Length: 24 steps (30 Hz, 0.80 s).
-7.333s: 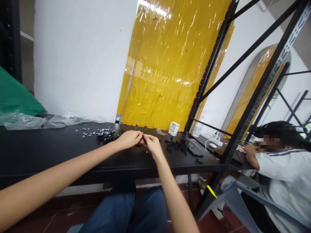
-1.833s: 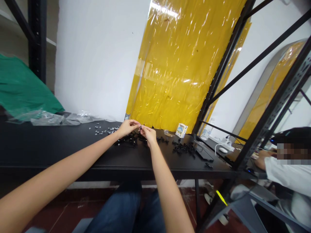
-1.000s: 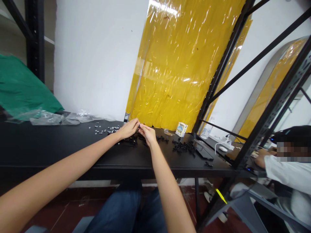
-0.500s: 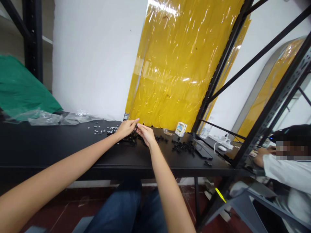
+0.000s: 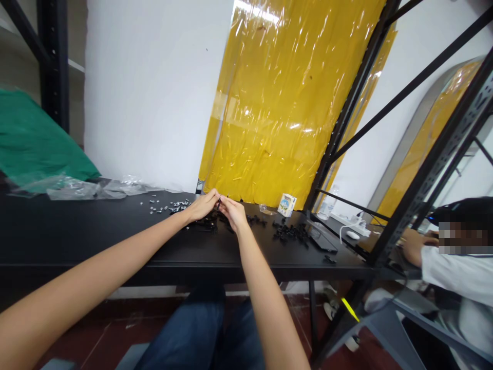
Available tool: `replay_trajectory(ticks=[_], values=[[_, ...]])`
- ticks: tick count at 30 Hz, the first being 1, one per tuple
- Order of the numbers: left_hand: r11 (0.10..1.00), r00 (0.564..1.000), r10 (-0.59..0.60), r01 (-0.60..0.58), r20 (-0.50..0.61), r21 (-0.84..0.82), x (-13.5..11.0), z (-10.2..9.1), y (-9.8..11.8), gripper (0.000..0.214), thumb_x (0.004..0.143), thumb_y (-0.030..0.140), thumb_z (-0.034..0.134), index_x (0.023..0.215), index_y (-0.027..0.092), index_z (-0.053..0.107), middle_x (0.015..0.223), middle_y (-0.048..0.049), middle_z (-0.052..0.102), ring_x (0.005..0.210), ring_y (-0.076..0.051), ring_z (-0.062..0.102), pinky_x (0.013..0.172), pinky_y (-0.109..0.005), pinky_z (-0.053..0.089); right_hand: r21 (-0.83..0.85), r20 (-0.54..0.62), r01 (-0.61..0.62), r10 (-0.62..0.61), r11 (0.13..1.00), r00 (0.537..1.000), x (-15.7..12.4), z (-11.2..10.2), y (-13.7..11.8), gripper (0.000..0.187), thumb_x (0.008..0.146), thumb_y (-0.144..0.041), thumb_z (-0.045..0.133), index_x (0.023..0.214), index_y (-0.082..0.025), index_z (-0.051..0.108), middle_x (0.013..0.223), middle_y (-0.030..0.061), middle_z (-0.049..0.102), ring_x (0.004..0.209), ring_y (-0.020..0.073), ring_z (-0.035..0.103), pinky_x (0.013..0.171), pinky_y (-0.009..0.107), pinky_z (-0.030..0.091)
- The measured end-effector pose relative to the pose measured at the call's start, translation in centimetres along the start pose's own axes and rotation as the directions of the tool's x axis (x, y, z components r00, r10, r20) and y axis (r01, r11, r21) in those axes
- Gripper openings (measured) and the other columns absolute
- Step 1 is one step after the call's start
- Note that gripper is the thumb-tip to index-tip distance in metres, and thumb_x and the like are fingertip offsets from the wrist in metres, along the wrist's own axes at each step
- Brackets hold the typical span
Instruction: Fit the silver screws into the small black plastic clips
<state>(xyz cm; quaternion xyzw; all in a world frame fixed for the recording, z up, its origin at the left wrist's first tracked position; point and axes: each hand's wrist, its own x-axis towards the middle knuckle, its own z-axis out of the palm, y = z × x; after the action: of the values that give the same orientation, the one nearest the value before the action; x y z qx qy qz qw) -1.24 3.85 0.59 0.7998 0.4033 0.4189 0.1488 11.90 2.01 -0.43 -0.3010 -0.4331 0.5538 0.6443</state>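
My left hand and my right hand meet above the black table, fingertips pinched together around a small black part. Most of that part is hidden by the fingers, so its exact kind does not show. Beneath and beside the hands lies a pile of small black parts. Left of my left hand, silvery screws and other little metal pieces are scattered. More black parts form a heap to the right of my right hand.
A small printed box stands by the yellow plastic curtain. A flat black tablet-like panel lies near the right rack post. Crumpled clear plastic bags line the back left. Another person in a white sleeve sits at right.
The fingers of both hands have shifted slightly around the small black part, the left index finger drawing in. The person at right has moved an arm a little.
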Motion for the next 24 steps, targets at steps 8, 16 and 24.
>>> replay_trajectory(ticks=[8,16,24], values=[[0.995,0.995,0.098,-0.099,-0.035,-0.022,0.36,0.12,-0.12,0.046,0.086,0.053,0.029,0.074,0.018,0.057,0.07,-0.0023,0.06,0.067,-0.018,0.055,0.064,-0.026,0.04,0.021,0.047,0.0,-0.001,1.0,0.999,-0.21,-0.02,-0.14,0.009,0.07,-0.017,0.069,0.077,-0.012,0.072,0.072,0.0034,0.072,0.066,0.0101,0.066,0.08,0.026,0.052],[0.997,0.994,-0.078,0.079,-0.072,0.002,0.27,0.06,-0.05,0.053,0.087,0.056,0.024,0.058,0.02,0.049,0.056,-0.0017,0.055,0.06,-0.019,0.054,0.06,-0.028,0.038,-0.03,0.011,0.01,-0.01,0.999,1.0,-0.22,0.1,-0.14,0.009,0.071,-0.018,0.068,0.077,-0.014,0.072,0.072,0.0038,0.072,0.069,0.011,0.066,0.079,0.025,0.052],[0.998,1.0,0.015,-0.016,0.018,0.06,-0.36,-0.45,0.37,0.027,0.088,0.045,0.029,0.08,0.022,0.042,0.066,0.0021,0.054,0.064,-0.018,0.053,0.063,-0.027,0.038,-0.018,0.017,0.014,-0.013,1.0,1.0,-0.25,0.06,-0.13,0.01,0.071,-0.018,0.068,0.079,-0.014,0.072,0.078,0.0043,0.073,0.07,0.0107,0.066,0.078,0.025,0.053]])
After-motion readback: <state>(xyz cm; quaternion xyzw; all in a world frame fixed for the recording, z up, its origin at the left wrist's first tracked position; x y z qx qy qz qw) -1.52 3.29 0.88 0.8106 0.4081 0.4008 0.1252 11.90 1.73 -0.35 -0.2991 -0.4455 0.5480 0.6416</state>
